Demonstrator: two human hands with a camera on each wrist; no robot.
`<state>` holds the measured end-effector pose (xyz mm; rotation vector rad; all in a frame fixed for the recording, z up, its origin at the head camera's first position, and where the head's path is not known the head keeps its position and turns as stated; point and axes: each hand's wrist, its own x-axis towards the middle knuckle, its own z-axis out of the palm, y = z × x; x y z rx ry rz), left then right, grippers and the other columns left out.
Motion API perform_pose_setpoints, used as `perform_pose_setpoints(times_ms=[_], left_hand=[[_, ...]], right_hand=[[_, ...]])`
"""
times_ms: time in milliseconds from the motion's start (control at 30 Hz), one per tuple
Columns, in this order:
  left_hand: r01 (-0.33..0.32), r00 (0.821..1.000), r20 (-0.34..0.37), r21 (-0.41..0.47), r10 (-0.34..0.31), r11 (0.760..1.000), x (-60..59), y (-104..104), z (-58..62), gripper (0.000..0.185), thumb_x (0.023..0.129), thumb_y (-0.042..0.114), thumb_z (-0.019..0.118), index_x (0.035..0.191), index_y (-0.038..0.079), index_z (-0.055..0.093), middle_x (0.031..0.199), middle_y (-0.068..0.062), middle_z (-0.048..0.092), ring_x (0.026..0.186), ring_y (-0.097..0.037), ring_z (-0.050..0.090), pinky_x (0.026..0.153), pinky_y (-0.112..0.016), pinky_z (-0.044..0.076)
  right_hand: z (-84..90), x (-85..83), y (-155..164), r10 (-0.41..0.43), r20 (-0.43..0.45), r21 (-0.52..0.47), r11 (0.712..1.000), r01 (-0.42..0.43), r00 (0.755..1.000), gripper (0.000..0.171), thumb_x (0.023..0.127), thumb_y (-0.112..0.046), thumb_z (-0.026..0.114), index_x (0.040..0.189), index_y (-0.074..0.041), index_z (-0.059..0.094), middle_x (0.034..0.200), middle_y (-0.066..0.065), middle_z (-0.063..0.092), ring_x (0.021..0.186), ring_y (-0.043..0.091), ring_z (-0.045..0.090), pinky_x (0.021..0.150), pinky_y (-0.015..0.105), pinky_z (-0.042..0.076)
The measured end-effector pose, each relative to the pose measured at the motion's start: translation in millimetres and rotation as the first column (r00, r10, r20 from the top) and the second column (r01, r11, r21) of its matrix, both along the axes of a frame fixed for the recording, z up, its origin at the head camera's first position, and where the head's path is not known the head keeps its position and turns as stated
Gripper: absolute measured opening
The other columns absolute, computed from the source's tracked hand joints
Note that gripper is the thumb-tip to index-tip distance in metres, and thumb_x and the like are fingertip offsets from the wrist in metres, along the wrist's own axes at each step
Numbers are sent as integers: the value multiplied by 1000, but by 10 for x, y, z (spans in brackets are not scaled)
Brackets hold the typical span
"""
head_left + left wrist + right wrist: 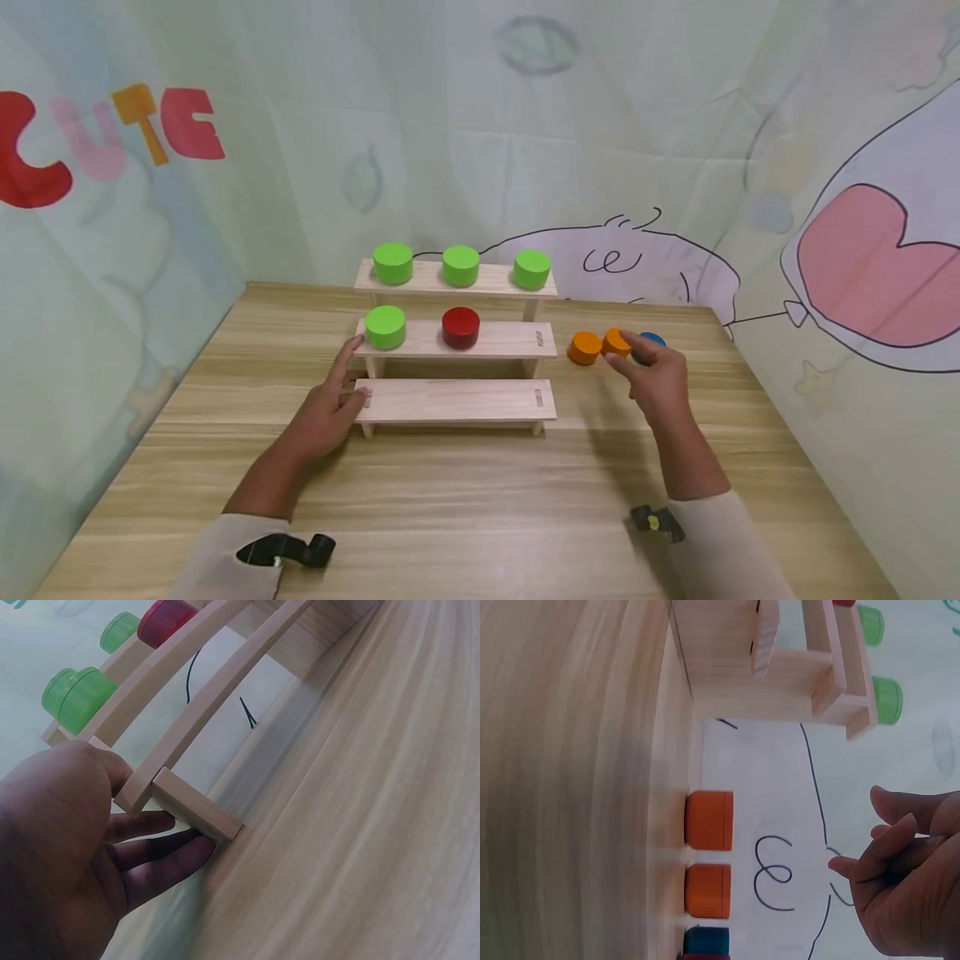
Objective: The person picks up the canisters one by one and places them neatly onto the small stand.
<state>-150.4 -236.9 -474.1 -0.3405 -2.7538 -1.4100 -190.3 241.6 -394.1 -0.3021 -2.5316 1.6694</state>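
A three-step wooden stand (pixel 457 400) stands on the table. My left hand (pixel 330 412) holds its left end, thumb at the lowest step and fingers against the side; in the left wrist view the fingers (pixel 161 874) bend in beside the leg. Three green round blocks (pixel 461 266) sit along the top step. On the middle step are another green block (pixel 386 327) and a red round block (pixel 461 327). My right hand (pixel 660 375) hovers over two orange blocks (pixel 585 348) and a blue block (pixel 706 941), thumb and index finger apart, nothing between them.
Beyond the blue block, a sliver of a red block (pixel 705 958) shows at the lower edge of the right wrist view. A printed cloth backdrop (pixel 420 125) encloses the wood-grain table (pixel 465 508) at the back and both sides.
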Motion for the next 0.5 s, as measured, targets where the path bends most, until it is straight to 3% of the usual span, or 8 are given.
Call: perform_pose_setpoints(times_ms=[100,333,400,500], left_hand=[[-1,1000,8,1,1,1000,3,0,14,81,113,14,46,177,35,1,155,-41,54,124,-52,72,103,-67,56],[-6,1000,22,6,6,1000,7,-1,24,81,113,15,46,176,39,1,157,-40,52,125,-51,72,103,-65,56],[-5,1000,20,7,5,1000,6,-1,19,81,113,15,46,176,39,1,157,-39,53,125,-50,72,102,-64,56],[-1,1000,10,6,1,1000,1,-3,8,81,113,14,46,176,39,1,156,-39,54,124,-49,73,101,-63,57]], right_hand=[[-29,-30,85,-14,-5,8,1000,14,1000,54,102,-19,79,154,-13,65,167,12,54,56,6,41,51,19,45],[-103,-107,231,-52,2,5,999,52,999,55,102,-17,79,155,-12,64,165,12,56,55,8,43,52,20,47],[-131,-130,258,-62,15,13,998,62,998,55,102,-16,78,155,-11,64,165,13,56,63,11,50,53,20,48],[-179,-162,290,-77,33,37,996,76,996,55,102,-16,78,155,-10,63,168,17,52,95,21,62,57,20,52]])
